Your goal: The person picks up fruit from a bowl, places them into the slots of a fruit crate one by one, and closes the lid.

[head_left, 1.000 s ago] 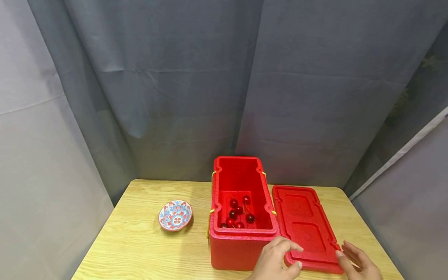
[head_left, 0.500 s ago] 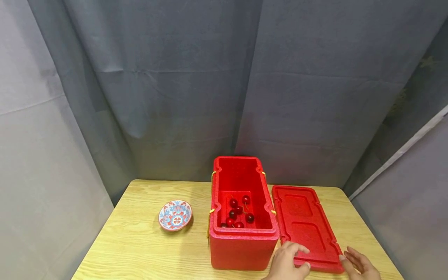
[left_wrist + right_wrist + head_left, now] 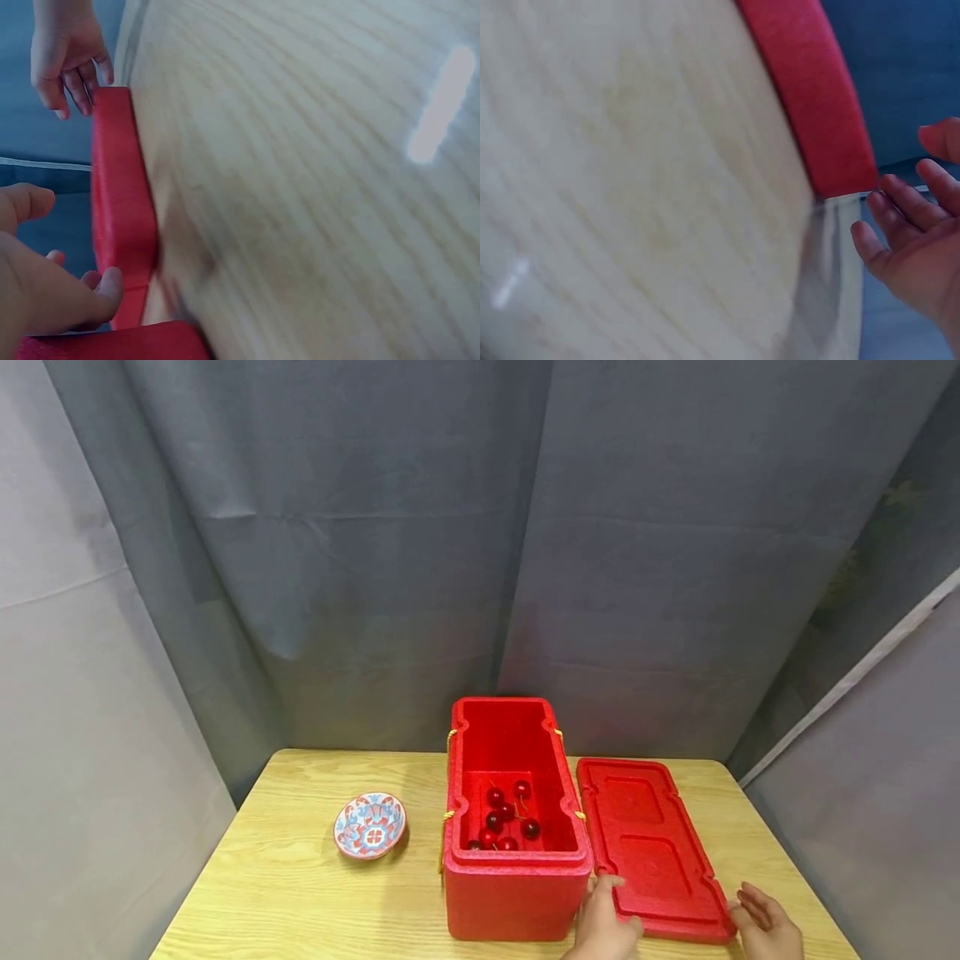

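Note:
A red foam lid (image 3: 660,852) lies flat on the table, right of an open red foam box (image 3: 517,893). My left hand (image 3: 602,927) is at the lid's near left corner, between lid and box, its fingers spread apart from the thumb. In the left wrist view, fingertips of the left hand (image 3: 52,289) come right up to the lid's (image 3: 127,187) edge. My right hand (image 3: 768,928) is at the lid's near right corner with loosely bent fingers. The right wrist view shows the right hand's fingertips (image 3: 881,199) beside the lid's end (image 3: 817,105).
Several dark red cherries (image 3: 530,828) lie on the box's floor. Yellow cords (image 3: 448,816) hang at the box's sides. A small patterned bowl (image 3: 370,827) stands left of it on the wooden table (image 3: 300,893). Grey curtains (image 3: 390,568) enclose the back and sides.
The left hand has moved right and down from the box's front corner to the lid's left corner. The right hand has stayed by the right corner. The head view has shifted slightly.

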Demonstrator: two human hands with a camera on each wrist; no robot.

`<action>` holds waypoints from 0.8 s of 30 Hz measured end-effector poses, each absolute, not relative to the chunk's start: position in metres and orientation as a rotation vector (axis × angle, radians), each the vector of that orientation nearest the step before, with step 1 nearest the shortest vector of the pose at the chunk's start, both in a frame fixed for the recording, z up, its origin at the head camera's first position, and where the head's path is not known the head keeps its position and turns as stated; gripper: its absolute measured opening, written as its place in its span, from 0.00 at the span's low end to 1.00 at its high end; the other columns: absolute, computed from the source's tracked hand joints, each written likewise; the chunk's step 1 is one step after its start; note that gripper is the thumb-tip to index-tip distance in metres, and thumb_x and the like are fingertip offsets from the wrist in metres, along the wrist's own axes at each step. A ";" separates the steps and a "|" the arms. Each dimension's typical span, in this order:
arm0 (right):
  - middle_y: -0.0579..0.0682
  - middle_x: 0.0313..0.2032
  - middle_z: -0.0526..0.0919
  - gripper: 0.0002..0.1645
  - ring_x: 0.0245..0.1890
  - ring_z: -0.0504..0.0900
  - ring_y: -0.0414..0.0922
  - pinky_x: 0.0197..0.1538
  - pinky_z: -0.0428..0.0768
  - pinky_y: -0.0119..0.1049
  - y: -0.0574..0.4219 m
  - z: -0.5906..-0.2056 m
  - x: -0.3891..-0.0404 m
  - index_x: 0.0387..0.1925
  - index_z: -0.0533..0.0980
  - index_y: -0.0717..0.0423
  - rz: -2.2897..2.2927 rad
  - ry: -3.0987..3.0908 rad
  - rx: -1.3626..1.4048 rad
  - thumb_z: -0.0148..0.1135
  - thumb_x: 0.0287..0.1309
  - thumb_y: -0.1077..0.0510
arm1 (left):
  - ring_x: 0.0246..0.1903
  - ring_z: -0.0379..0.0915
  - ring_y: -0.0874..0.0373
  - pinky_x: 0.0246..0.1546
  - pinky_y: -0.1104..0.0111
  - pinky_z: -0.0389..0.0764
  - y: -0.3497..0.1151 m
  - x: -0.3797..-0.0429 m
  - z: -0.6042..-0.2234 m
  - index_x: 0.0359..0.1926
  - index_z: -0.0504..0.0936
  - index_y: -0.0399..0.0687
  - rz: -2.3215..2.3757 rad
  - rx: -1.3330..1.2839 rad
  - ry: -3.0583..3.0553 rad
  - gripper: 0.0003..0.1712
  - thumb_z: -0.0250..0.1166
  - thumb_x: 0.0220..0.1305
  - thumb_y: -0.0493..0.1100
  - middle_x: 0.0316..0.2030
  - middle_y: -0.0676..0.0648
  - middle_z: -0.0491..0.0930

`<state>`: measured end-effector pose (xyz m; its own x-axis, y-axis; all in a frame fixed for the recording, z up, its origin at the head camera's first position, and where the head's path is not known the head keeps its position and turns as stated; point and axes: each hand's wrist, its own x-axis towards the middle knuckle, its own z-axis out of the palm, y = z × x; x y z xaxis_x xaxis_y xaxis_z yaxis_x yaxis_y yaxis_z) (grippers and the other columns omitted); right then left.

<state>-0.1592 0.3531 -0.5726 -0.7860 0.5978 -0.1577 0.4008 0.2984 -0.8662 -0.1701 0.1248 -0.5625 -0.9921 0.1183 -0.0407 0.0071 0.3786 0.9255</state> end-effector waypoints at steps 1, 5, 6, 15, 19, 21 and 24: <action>0.60 0.52 0.76 0.36 0.25 0.68 0.18 0.30 0.73 0.21 0.354 -0.575 -0.160 0.63 0.62 0.66 1.508 -2.358 -0.912 0.58 0.58 0.52 | 0.42 0.71 0.50 0.40 0.57 0.69 0.125 -0.171 -0.565 0.43 0.75 0.54 1.708 0.099 2.507 0.26 0.71 0.38 0.38 0.45 0.49 0.70; 0.45 0.45 0.78 0.37 0.27 0.68 0.17 0.31 0.73 0.21 0.356 -0.582 -0.163 0.64 0.61 0.66 1.568 -2.325 -0.895 0.59 0.57 0.54 | 0.37 0.72 0.53 0.37 0.58 0.71 0.125 -0.176 -0.573 0.49 0.72 0.51 1.713 0.059 2.469 0.31 0.70 0.38 0.40 0.40 0.51 0.73; 0.45 0.45 0.77 0.38 0.27 0.67 0.16 0.32 0.73 0.21 0.356 -0.583 -0.164 0.64 0.60 0.66 1.578 -2.329 -0.889 0.60 0.57 0.54 | 0.37 0.72 0.53 0.37 0.58 0.72 0.126 -0.177 -0.575 0.50 0.70 0.51 1.714 0.042 2.449 0.33 0.71 0.39 0.41 0.41 0.50 0.73; 0.70 0.61 0.61 0.42 0.28 0.62 0.14 0.33 0.69 0.16 0.350 -0.596 -0.176 0.66 0.56 0.69 1.601 -2.404 -0.803 0.61 0.55 0.54 | 0.46 0.70 0.53 0.48 0.60 0.70 0.134 -0.182 -0.583 0.60 0.65 0.43 1.936 0.011 2.282 0.47 0.73 0.32 0.41 0.46 0.50 0.73; 0.70 0.60 0.63 0.44 0.28 0.61 0.14 0.32 0.69 0.15 0.346 -0.601 -0.180 0.66 0.56 0.68 1.578 -2.415 -0.825 0.61 0.55 0.51 | 0.45 0.71 0.54 0.47 0.61 0.71 0.133 -0.181 -0.584 0.58 0.66 0.42 1.983 -0.002 2.247 0.47 0.74 0.31 0.39 0.45 0.51 0.73; 0.70 0.60 0.63 0.45 0.30 0.63 0.15 0.32 0.68 0.15 0.346 -0.602 -0.180 0.66 0.56 0.68 1.575 -2.420 -0.828 0.62 0.55 0.48 | 0.46 0.71 0.52 0.48 0.60 0.70 0.133 -0.180 -0.585 0.58 0.66 0.40 1.983 -0.006 2.250 0.47 0.74 0.31 0.40 0.46 0.49 0.73; 0.70 0.60 0.63 0.48 0.37 0.71 0.25 0.31 0.70 0.18 0.345 -0.601 -0.178 0.67 0.55 0.67 1.584 -2.421 -0.861 0.63 0.54 0.46 | 0.48 0.69 0.48 0.48 0.58 0.70 0.135 -0.177 -0.585 0.59 0.67 0.40 1.928 -0.021 2.304 0.49 0.75 0.29 0.42 0.47 0.49 0.71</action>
